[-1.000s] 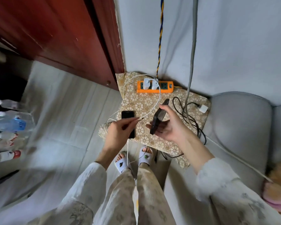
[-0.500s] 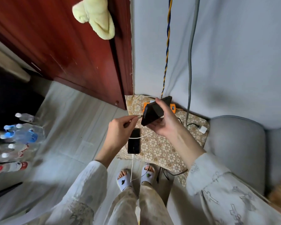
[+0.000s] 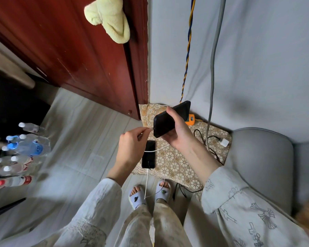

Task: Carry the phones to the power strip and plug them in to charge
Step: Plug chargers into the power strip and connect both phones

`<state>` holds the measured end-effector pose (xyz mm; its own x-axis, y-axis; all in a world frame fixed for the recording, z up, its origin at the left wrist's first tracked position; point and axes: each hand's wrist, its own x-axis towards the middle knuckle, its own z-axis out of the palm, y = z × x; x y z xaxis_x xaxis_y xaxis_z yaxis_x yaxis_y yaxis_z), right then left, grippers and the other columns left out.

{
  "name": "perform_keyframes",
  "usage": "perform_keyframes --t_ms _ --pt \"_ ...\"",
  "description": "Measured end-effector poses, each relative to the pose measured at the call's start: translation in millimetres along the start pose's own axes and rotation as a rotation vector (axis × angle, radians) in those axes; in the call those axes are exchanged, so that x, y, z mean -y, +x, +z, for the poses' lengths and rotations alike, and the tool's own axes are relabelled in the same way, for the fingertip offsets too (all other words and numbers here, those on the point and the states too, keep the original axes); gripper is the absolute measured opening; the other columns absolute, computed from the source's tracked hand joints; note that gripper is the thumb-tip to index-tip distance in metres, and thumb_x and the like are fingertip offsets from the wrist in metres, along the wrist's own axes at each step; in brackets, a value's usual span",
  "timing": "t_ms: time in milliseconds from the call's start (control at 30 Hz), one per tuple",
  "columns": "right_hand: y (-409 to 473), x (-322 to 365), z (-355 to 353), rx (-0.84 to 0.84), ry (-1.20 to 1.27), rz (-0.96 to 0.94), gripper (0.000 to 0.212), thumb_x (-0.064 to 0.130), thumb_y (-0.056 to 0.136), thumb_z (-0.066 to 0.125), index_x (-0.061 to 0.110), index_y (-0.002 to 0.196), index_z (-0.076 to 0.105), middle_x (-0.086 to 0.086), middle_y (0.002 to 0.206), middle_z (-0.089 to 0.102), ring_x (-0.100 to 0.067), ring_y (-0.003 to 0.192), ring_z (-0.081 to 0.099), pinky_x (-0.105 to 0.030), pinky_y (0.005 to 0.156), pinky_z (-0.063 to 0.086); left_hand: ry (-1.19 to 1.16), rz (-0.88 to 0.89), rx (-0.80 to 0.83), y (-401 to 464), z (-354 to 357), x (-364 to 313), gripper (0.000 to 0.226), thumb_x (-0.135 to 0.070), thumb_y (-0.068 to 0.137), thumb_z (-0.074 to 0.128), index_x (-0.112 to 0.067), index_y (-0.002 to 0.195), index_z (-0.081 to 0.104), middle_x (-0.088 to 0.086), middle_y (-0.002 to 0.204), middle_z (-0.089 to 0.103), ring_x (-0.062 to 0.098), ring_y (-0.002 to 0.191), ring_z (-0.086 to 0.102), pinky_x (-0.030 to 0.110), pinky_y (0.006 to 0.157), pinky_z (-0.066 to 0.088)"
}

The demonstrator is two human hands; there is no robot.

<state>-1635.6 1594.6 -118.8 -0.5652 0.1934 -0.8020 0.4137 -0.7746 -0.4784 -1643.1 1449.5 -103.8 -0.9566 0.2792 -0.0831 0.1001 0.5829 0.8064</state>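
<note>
**Down in the corner by the sofa: two phones, one cable end in hand**

Over by the wall, a person in pale patterned pajamas and slippers stands looking down at a floral-patterned mat on the floor. Their right hand has a black phone up in the air, fingers wrapped over its top edge and the palm cupped underneath, so it's a full curled grip. The phone is tilted, lower end pointing toward the other hand.

Left hand is pinching the plug end of a white charging cable between thumb and fingertips, narrow pinch, the rest of the fingers tucked in. The plug tip is right at the bottom edge of the held phone; can't tell whether it's seated or just touching.

A second phone lies flat on the mat just below the hands, screen up, with a white cable plugged into its near end and running down between the person's feet. Another loop of white cable crosses over its screen.

The orange power strip sits on the mat against the wall, mostly hidden behind the held phone. A white charger block and black cords lie on the mat's right side, beside a gray sofa. Water bottles are clustered on the floor off to the left, and a yellow towel hangs on the red wooden door.
</note>
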Motion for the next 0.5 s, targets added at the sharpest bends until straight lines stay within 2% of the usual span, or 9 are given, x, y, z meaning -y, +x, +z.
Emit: perform_keyframes --t_ms 167,333,433,500 --pt "2.1 -2.5 0.2 -0.038 -0.002 -0.008 0.043 0.036 0.07 0.075 0.011 0.101 0.058 -0.012 0.103 0.067 -0.027 0.1 0.064 -0.042 0.088 0.053 -0.027 -0.016 -0.001 1.4 0.8 1.9 0.018 -0.022 0.086 0.06 -0.012 0.09 0.073 -0.011 0.073 0.064 -0.007 0.06 0.056 0.001 0.057 0.04" --pt "2.2 -1.4 -0.1 -0.038 0.03 0.008 0.045 0.035 0.07 0.075 0.011 0.104 0.058 -0.012 0.103 0.066 -0.027 0.099 0.064 -0.04 0.084 0.054 -0.035 -0.021 0.024 1.5 2.4 1.3 0.018 -0.024 0.086 0.06 -0.012 0.092 0.073 -0.01 0.068 0.063 -0.012 0.056 0.055 0.002 0.051 0.037" --pt "2.4 -1.0 0.2 -0.048 0.012 0.01 0.045 0.036 0.07 0.075 0.011 0.104 0.058 -0.012 0.105 0.067 -0.027 0.099 0.064 -0.039 0.082 0.055 0.043 0.02 0.033 1.9 1.8 3.1 0.02 -0.024 0.087 0.059 -0.01 0.088 0.073 -0.001 0.07 0.069 0.002 0.053 0.056 0.01 0.054 0.041" --pt "3.7 -0.5 0.2 -0.049 0.007 0.009 0.044 0.035 0.071 0.074 0.011 0.104 0.058 -0.013 0.106 0.066 -0.027 0.099 0.064 -0.04 0.084 0.054 0.119 0.062 0.027 2.5 2.2 4.4 0.022 -0.024 0.088 0.057 -0.007 0.086 0.071 0.006 0.075 0.072 0.018 0.059 0.061 0.029 0.058 0.05"
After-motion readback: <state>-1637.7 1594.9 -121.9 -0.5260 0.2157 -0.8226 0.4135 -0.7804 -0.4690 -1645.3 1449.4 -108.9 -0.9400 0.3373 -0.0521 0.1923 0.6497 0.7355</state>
